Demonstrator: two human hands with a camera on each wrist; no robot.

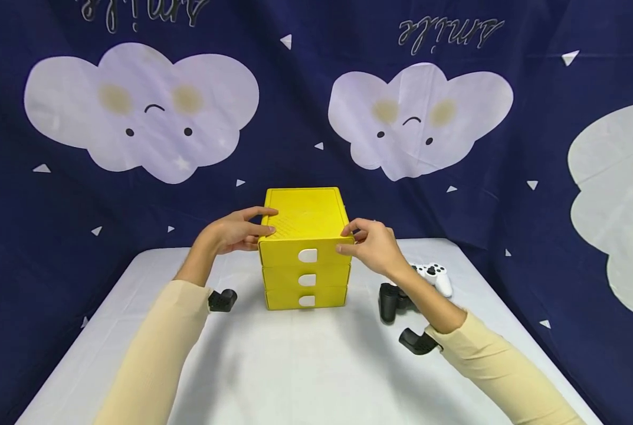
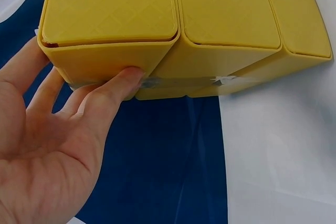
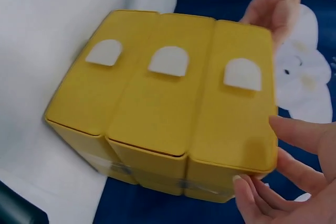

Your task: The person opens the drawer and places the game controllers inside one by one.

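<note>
A yellow three-drawer storage box [image 1: 307, 254] stands on the white table with its drawers shut. Each drawer front bears a white tab handle [image 3: 169, 61]. My left hand [image 1: 238, 231] holds the box's upper left edge, some fingertips on top and others along its side. In the left wrist view, a finger [image 2: 118, 81] of that hand presses the yellow side wall. At the upper right front corner, my right hand [image 1: 371, 245] grips the box, its thumb against the top drawer front. Clear tape [image 3: 152, 174] runs across the side wall of the box.
On the right of the white table [image 1: 305, 366] lie a black game controller [image 1: 389, 302] and a white one [image 1: 439, 277], partly behind my right forearm. Dark blue cloth [image 1: 289, 118] with white clouds hangs behind the table. Black wrist mounts [image 1: 418, 341] stick out from both sleeves.
</note>
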